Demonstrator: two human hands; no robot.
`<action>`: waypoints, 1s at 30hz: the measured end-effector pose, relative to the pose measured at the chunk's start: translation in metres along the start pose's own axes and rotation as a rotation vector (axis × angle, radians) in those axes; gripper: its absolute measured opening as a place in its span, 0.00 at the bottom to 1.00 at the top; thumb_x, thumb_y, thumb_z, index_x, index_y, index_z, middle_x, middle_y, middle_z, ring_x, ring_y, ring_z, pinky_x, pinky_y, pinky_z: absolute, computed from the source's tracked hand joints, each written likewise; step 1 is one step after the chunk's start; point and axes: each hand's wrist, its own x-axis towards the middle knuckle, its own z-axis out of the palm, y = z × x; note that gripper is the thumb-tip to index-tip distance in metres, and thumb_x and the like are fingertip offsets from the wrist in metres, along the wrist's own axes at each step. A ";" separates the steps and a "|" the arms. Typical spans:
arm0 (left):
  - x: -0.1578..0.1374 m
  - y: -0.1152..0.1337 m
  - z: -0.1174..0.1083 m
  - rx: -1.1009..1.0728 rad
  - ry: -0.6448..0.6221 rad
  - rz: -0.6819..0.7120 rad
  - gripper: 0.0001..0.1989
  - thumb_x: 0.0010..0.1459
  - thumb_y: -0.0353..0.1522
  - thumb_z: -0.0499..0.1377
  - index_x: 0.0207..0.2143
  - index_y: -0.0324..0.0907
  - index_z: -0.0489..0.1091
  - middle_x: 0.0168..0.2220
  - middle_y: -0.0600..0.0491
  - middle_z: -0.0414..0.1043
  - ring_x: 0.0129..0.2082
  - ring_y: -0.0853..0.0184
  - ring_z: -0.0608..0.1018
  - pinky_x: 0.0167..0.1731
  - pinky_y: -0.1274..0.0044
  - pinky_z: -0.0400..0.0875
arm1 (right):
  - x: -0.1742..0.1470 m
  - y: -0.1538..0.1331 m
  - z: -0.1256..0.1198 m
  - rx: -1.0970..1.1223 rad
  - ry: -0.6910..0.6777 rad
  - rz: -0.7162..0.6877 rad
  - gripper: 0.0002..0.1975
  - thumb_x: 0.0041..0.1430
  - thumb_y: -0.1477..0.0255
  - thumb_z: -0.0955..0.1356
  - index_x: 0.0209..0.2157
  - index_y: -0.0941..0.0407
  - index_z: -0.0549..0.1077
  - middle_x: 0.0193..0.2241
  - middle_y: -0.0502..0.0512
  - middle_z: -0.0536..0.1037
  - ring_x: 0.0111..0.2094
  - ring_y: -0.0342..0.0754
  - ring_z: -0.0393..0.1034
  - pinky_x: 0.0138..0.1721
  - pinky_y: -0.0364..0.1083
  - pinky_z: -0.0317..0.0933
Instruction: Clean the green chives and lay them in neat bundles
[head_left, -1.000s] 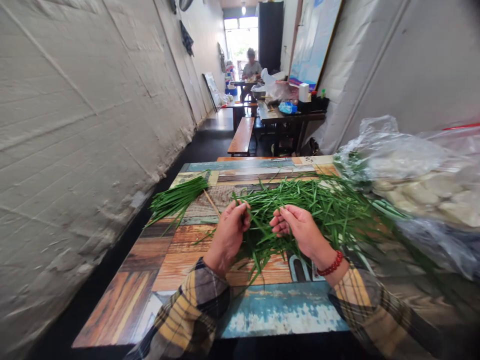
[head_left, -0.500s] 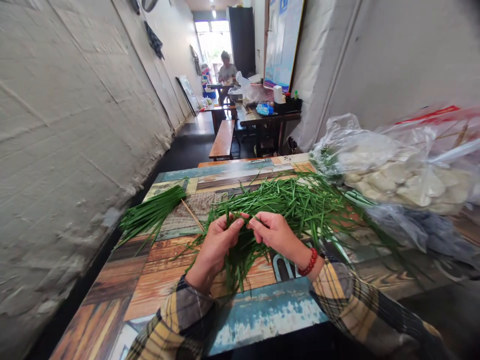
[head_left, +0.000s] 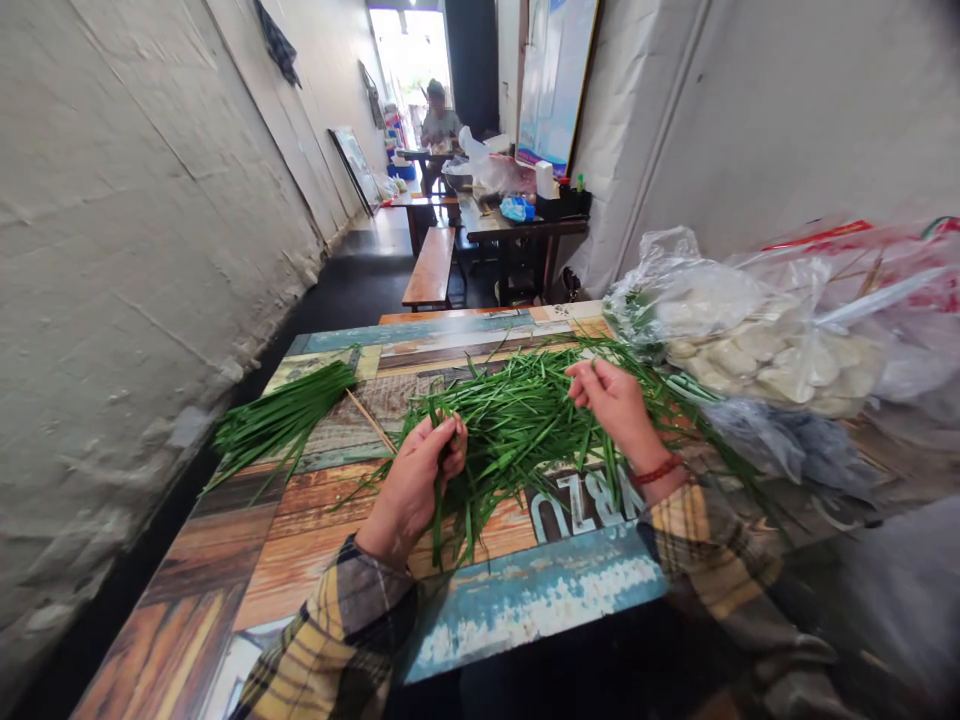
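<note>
Green stalks (head_left: 437, 525) in left hand (head_left: 416, 465); right hand (head_left: 613, 405) withdrawn.

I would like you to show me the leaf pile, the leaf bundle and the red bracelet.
Leaf pile (head_left: 517, 402): head view, its middle.
Leaf bundle (head_left: 283, 412): head view, its middle.
Red bracelet (head_left: 661, 469): head view, its beads.

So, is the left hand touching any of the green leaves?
Touching. The head view shows the left hand closed around some green leaves, which stick out above and below its grip.
</note>
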 end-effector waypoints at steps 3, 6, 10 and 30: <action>-0.001 0.000 0.003 0.026 -0.064 -0.013 0.09 0.57 0.35 0.58 0.29 0.37 0.67 0.25 0.55 0.64 0.23 0.76 0.66 0.23 0.83 0.62 | 0.007 0.018 -0.047 -0.339 -0.037 -0.202 0.17 0.61 0.63 0.62 0.46 0.56 0.73 0.45 0.60 0.77 0.46 0.52 0.70 0.48 0.50 0.61; -0.002 0.001 0.005 -0.012 -0.131 -0.060 0.09 0.57 0.35 0.57 0.29 0.37 0.66 0.26 0.54 0.65 0.23 0.74 0.69 0.24 0.80 0.65 | -0.004 0.026 -0.076 -0.478 -0.107 -0.179 0.15 0.61 0.64 0.61 0.41 0.55 0.75 0.40 0.58 0.79 0.42 0.51 0.72 0.43 0.48 0.62; 0.000 0.000 0.003 -0.075 -0.146 -0.094 0.09 0.56 0.35 0.60 0.32 0.40 0.64 0.22 0.59 0.59 0.16 0.78 0.60 0.15 0.84 0.54 | -0.035 0.020 -0.074 -0.548 -0.285 -0.014 0.16 0.62 0.63 0.60 0.30 0.55 0.75 0.26 0.52 0.78 0.28 0.46 0.71 0.28 0.43 0.56; 0.001 -0.012 -0.006 -0.109 -0.212 0.065 0.17 0.50 0.43 0.63 0.33 0.39 0.65 0.18 0.64 0.49 0.14 0.81 0.51 0.13 0.85 0.41 | -0.039 -0.011 -0.091 -0.634 -0.135 0.257 0.12 0.61 0.73 0.59 0.36 0.59 0.72 0.24 0.54 0.79 0.21 0.42 0.70 0.24 0.40 0.59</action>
